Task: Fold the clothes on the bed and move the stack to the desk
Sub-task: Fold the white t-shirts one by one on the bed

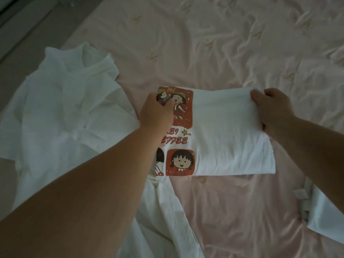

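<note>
The printed T-shirt [223, 135], white with red cartoon panels, lies folded into a rectangle in the middle of the pink bedsheet [223, 43]. The left hand [158, 110] grips its left edge, fingers curled into the cloth over the top panel. The right hand [271, 108] pinches the far right corner, thumb on top. Both forearms reach forward from the near side. To the left lies a loose white shirt [65, 101], and at the near right edge another white garment [323, 216].
</note>
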